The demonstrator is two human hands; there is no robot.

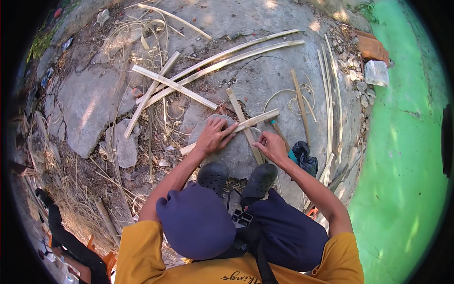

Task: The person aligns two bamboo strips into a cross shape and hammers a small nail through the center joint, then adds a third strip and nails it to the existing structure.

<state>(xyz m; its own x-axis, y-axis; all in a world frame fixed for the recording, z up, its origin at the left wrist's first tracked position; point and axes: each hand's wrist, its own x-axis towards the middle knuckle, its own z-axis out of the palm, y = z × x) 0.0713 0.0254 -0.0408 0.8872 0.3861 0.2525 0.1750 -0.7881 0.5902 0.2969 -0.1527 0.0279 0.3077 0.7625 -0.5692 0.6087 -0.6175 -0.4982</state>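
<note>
Two flat, pale bamboo strips cross in front of my feet: a slanting strip (257, 119) lies over an upright strip (236, 104). My left hand (215, 136) grips the slanting strip just left of the crossing, its index finger stretched along it. My right hand (272, 146) is closed in a pinch beside the lower part of the upright strip. Whatever those fingertips hold is too small to make out. Beneath the strips is a grey stone slab (231, 154). Right of my right hand lies a wooden-handled tool (282, 135), its far end hidden.
More bamboo strips (175, 87) lie crossed ahead, with long strips (328, 94) at the right. Curly shavings (142, 35) lie far left. A black plastic bag (305, 158) sits near my right forearm. Bricks (373, 49) and a white block (376, 73) edge the green ground. Another person's leg (61, 232) shows lower left.
</note>
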